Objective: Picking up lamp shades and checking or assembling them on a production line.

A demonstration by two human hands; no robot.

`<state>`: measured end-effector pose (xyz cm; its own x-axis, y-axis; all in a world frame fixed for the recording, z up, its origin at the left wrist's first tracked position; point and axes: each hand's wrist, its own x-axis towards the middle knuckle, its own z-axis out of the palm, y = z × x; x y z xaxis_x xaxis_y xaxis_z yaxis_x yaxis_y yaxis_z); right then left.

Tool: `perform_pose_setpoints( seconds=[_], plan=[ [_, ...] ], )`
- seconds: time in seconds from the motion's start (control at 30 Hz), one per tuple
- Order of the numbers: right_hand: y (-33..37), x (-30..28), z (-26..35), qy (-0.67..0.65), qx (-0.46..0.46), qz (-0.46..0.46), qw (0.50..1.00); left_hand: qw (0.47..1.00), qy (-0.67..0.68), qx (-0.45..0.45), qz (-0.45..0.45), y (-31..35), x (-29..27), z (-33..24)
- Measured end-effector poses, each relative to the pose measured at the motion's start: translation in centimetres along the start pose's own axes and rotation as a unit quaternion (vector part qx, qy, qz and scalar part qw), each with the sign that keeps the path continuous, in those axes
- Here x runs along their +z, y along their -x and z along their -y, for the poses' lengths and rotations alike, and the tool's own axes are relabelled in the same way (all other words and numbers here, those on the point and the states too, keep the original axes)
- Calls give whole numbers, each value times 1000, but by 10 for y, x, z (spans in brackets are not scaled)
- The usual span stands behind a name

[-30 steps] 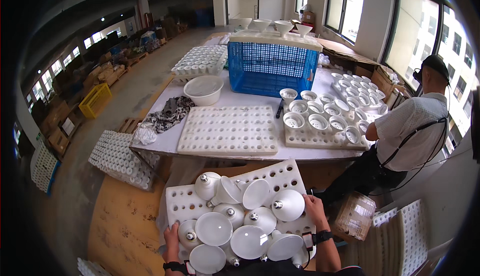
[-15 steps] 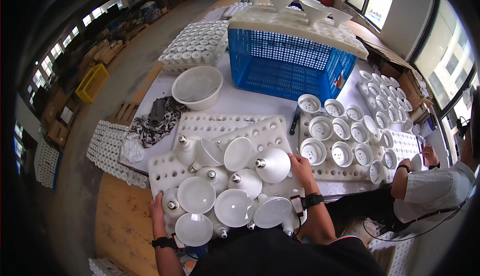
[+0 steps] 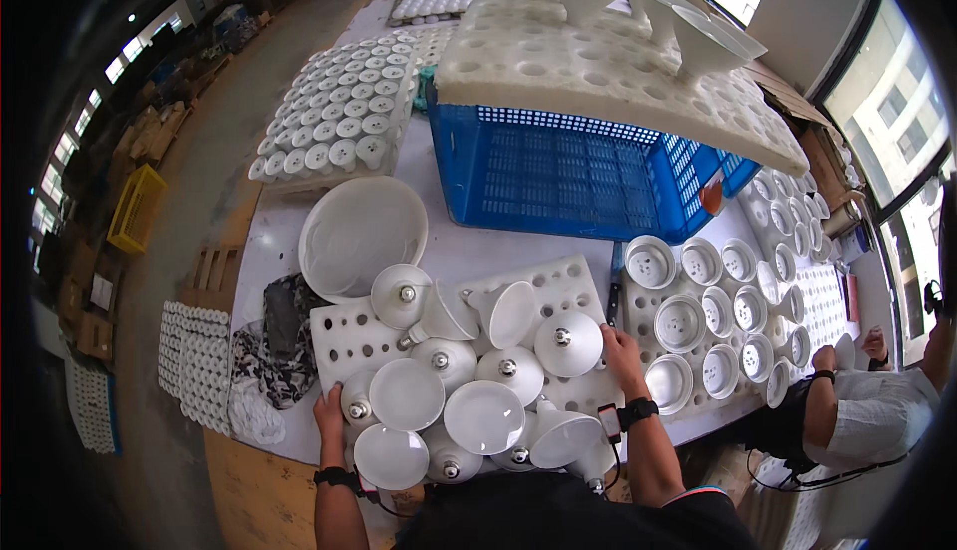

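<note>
My left hand (image 3: 329, 415) is closed on the left edge of a white foam tray (image 3: 337, 343) full of round holes. Closed at the tray's right side is my right hand (image 3: 623, 359). Between my hands lie several white reflector bulbs (image 3: 484, 417), piled loosely; some show their smooth broad faces, others their metal screw caps (image 3: 562, 337) upward. A holed foam part (image 3: 560, 289) shows behind the bulbs; whether it belongs to the same tray I cannot tell. My fingertips under the edges are hidden.
Beyond stand a large white bowl (image 3: 364, 236) and a blue crate (image 3: 558, 186) topped by a foam slab (image 3: 518, 67) with white cones. On the right, white cups (image 3: 680, 323) sit in foam near a co-worker (image 3: 877, 391). Patterned cloth (image 3: 279, 361) lies left; a dark-handled tool (image 3: 614, 296) lies mid-table.
The loaded tray has moved forward over the table, nearer the bowl and crate, covering more of the foam beneath. My view has shifted forward too. Both hands keep their hold.
</note>
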<state>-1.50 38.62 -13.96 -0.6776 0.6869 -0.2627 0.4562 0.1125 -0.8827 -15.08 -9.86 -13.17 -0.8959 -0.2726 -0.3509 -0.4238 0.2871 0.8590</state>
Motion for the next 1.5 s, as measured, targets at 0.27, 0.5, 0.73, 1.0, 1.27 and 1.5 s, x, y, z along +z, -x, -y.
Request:
perform_pose_setpoints(
  seconds=[0.27, 0.5, 0.73, 1.0, 1.27, 1.5],
  plan=[
    [-2, 8, -4, 139, -48, -89, 985, 997, -35, -32, 55, -29, -11, 48],
    [8, -20, 24, 92, -102, -59, 989, 995, 67, -44, 67, -29, -50, 67],
    [60, -37, 38, -79, -150, -22, 985, 1000, -4, -1, 27, 28, -61, 2],
    [114, -40, -22, -126, -121, -152, 973, 962, -5, 230, -146, 84, -51, -65],
    [200, -95, -171, -179, 71, -492, 849, 813, -82, 461, 347, 224, 55, -118],
    [318, -40, -278, -316, 436, -281, 795, 716, -173, 386, 555, 254, 129, -108]
  ],
)
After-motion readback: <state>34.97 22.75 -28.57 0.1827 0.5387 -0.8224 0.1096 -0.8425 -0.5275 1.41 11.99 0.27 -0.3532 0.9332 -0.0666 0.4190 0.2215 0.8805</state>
